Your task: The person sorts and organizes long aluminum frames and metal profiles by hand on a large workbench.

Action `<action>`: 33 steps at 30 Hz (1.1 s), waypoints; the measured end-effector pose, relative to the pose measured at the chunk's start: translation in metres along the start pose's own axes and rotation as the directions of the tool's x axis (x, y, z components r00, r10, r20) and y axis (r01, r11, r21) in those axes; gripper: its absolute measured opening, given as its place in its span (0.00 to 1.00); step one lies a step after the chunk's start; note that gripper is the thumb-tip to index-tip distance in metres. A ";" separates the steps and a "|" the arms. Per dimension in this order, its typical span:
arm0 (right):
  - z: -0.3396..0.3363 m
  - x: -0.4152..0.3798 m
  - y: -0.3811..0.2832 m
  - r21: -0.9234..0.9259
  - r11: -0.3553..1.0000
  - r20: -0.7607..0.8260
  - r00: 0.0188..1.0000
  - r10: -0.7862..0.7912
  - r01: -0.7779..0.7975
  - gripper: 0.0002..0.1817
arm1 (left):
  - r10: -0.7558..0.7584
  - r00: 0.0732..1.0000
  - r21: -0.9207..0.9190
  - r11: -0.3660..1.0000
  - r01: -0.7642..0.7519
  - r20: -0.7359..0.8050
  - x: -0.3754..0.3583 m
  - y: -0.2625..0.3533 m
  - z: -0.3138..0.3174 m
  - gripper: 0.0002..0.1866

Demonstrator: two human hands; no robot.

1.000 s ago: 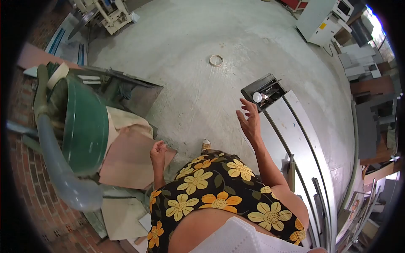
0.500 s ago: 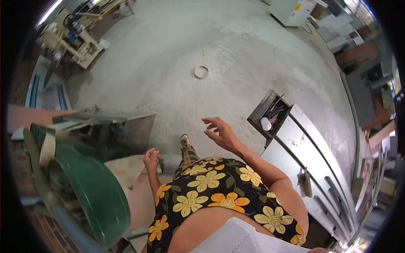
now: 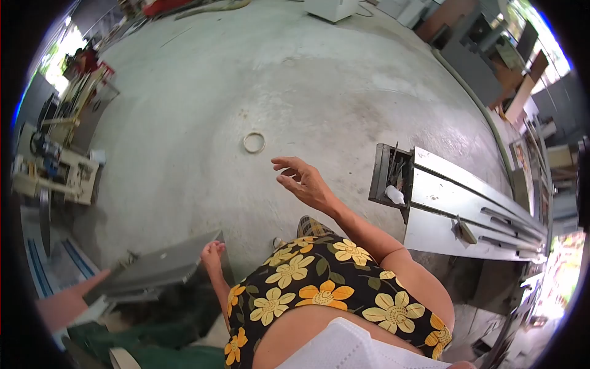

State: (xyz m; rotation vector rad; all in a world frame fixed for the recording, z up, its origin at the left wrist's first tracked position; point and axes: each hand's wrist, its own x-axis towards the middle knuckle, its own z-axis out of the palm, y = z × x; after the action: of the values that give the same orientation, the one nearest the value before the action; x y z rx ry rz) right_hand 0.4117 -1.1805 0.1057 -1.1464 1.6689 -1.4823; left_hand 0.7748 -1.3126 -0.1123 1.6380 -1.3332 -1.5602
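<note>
My right hand [image 3: 301, 180] is held out in front of me over the concrete floor, its fingers apart and slightly curled, with nothing in it. Lower and to the left, my left hand [image 3: 213, 251] is small in view beside the corner of a grey metal panel [image 3: 166, 261]; its fingers are curled, and whether it touches the panel or holds anything I cannot make out. A pale ring [image 3: 254, 142] lies on the floor beyond my right hand.
To the right, a long metal table [image 3: 455, 197] carries a black tray [image 3: 382, 175] with a white bottle at its end. A cream machine [image 3: 74, 175] stands at the left. Green material [image 3: 147, 350] is at the lower left. A white cabinet [image 3: 332, 8] stands far ahead.
The view has turned right and moved forward. The ring and cream machine now sit further left and lower, and the metal table lies more crosswise. My right hand stays extended.
</note>
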 end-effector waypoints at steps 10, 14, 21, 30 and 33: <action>-0.121 0.094 0.002 0.121 0.987 -0.443 0.896 -0.040 0.104 0.18 | 0.237 0.841 0.273 0.873 -0.404 0.486 0.131 0.093 0.207 0.12; -0.179 0.127 0.003 0.144 0.975 -0.597 0.801 -0.051 0.170 0.18 | -0.020 0.869 0.351 0.919 -0.178 0.494 0.187 0.135 0.271 0.13; -0.235 0.157 0.018 0.162 0.974 -0.701 0.714 0.001 0.158 0.17 | -0.049 0.933 0.583 0.792 -0.181 0.356 0.330 0.069 0.286 0.15; -0.310 0.186 0.052 0.182 0.970 -0.891 0.443 0.094 0.161 0.15 | -0.364 0.867 0.817 0.571 -0.080 0.340 0.412 0.102 0.348 0.15; -0.332 0.218 0.063 0.142 0.970 -0.938 0.340 0.068 0.197 0.14 | -0.375 0.848 0.833 0.537 -0.131 0.375 0.457 0.140 0.394 0.15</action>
State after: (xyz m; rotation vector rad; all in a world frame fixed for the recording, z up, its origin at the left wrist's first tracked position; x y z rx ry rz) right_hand 0.0133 -1.2311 0.1235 -0.0641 2.0176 -2.6194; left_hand 0.2958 -1.6708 -0.2752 1.9085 -2.6553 -1.5980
